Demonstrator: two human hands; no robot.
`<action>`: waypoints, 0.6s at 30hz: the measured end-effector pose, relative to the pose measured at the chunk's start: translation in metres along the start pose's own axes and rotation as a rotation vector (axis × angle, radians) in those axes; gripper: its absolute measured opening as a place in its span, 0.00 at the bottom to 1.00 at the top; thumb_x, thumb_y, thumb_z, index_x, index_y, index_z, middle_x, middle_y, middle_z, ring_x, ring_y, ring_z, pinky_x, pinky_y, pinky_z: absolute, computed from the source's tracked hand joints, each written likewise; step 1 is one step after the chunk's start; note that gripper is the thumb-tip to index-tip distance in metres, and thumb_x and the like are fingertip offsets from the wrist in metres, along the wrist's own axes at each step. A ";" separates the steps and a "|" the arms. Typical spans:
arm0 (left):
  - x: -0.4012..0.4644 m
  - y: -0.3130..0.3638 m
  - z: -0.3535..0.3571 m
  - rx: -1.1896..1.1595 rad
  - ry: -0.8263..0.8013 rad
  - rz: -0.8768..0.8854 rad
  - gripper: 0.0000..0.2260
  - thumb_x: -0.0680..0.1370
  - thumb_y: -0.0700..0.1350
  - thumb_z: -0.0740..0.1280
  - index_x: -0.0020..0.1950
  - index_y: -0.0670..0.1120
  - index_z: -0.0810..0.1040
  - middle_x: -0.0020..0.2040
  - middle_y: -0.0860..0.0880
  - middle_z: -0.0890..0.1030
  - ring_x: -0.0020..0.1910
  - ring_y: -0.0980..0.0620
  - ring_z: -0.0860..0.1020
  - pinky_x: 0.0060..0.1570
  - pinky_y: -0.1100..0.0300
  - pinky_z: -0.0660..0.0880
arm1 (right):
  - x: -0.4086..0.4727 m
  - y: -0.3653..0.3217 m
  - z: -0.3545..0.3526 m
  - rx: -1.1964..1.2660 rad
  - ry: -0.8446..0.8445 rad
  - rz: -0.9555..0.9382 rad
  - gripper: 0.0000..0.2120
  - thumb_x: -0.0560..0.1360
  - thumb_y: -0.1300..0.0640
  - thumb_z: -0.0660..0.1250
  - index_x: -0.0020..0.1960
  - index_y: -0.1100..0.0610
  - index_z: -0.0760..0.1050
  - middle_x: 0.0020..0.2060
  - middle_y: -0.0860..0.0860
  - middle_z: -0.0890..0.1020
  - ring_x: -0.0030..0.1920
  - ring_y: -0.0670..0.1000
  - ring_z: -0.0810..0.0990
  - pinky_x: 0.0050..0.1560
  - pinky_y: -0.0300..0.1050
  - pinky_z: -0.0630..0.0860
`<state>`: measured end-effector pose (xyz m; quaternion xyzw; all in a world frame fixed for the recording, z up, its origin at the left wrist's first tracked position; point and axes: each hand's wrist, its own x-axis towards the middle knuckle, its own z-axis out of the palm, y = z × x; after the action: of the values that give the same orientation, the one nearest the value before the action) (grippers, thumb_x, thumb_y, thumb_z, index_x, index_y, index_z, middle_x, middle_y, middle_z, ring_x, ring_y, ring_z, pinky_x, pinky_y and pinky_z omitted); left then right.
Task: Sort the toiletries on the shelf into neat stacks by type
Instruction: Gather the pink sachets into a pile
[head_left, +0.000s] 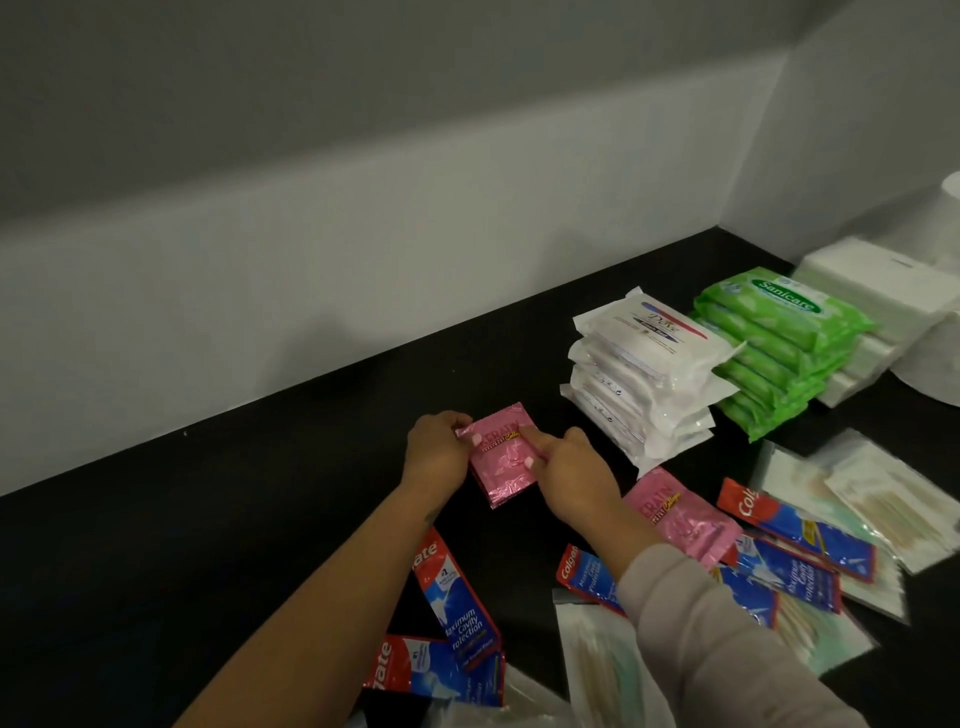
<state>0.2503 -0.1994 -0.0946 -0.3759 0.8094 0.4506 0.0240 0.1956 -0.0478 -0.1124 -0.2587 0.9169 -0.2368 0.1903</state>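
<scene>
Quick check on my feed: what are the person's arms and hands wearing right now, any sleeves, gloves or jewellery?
No gloves on either hand. The right arm wears a light beige long sleeve with soft folds, ending short of the wrist. The left forearm is bare as far as the frame shows. The fingers have pale polished nails. No rings, watch or bracelets are visible.

A storage nook, probably in a home. A black shelf (260, 493) meets plain white walls (363, 234). Stacked green wipe packs (779, 353) and white soap packs (644, 384) suggest household supplies.
</scene>
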 end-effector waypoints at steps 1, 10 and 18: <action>0.001 -0.001 0.001 0.016 0.013 0.008 0.16 0.78 0.45 0.65 0.65 0.50 0.73 0.64 0.49 0.72 0.48 0.57 0.75 0.42 0.66 0.68 | 0.000 0.000 0.000 -0.005 0.003 0.001 0.22 0.81 0.50 0.55 0.74 0.44 0.59 0.59 0.55 0.66 0.51 0.52 0.75 0.52 0.43 0.73; -0.020 -0.013 0.012 0.693 0.002 0.448 0.23 0.82 0.52 0.53 0.77 0.53 0.54 0.78 0.53 0.51 0.77 0.50 0.52 0.74 0.43 0.51 | -0.008 -0.010 0.005 -0.284 0.059 -0.208 0.23 0.81 0.50 0.54 0.75 0.45 0.55 0.77 0.48 0.53 0.76 0.55 0.52 0.72 0.58 0.56; -0.021 -0.020 0.019 0.971 -0.088 0.427 0.30 0.81 0.51 0.56 0.77 0.51 0.42 0.78 0.51 0.40 0.77 0.46 0.39 0.70 0.34 0.41 | -0.005 -0.006 0.015 -0.297 -0.046 -0.174 0.30 0.81 0.53 0.56 0.77 0.46 0.45 0.77 0.47 0.47 0.77 0.53 0.44 0.74 0.60 0.47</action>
<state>0.2726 -0.1794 -0.1123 -0.1290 0.9816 0.0344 0.1368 0.2087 -0.0540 -0.1202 -0.3678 0.9113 -0.1086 0.1496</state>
